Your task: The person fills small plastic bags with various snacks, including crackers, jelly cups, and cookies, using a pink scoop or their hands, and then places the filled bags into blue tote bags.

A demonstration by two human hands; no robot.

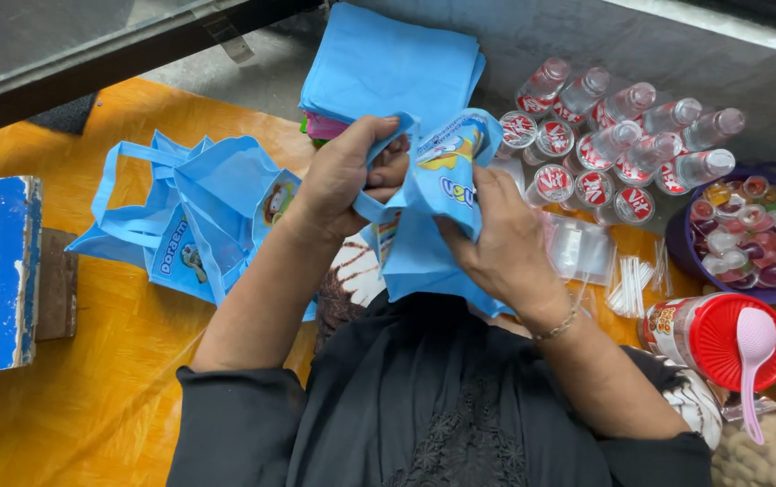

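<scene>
Fingers of the left hand (338,185) and right hand (496,239) pinch the blue bag (433,207) at its mouth; it hangs lengthwise toward the person, over the orange mat's (90,397) middle.

You've got a light blue bag (433,194) with a yellow-and-white cartoon print, more light blue bags (194,216) at left and a plain light blue stack (388,68) far, clear bottles (622,135) with red-and-white labels, a red-lidded jar (717,338), pink spoon (753,356), purple bowl (681,257), orange floor (90,379).
</scene>
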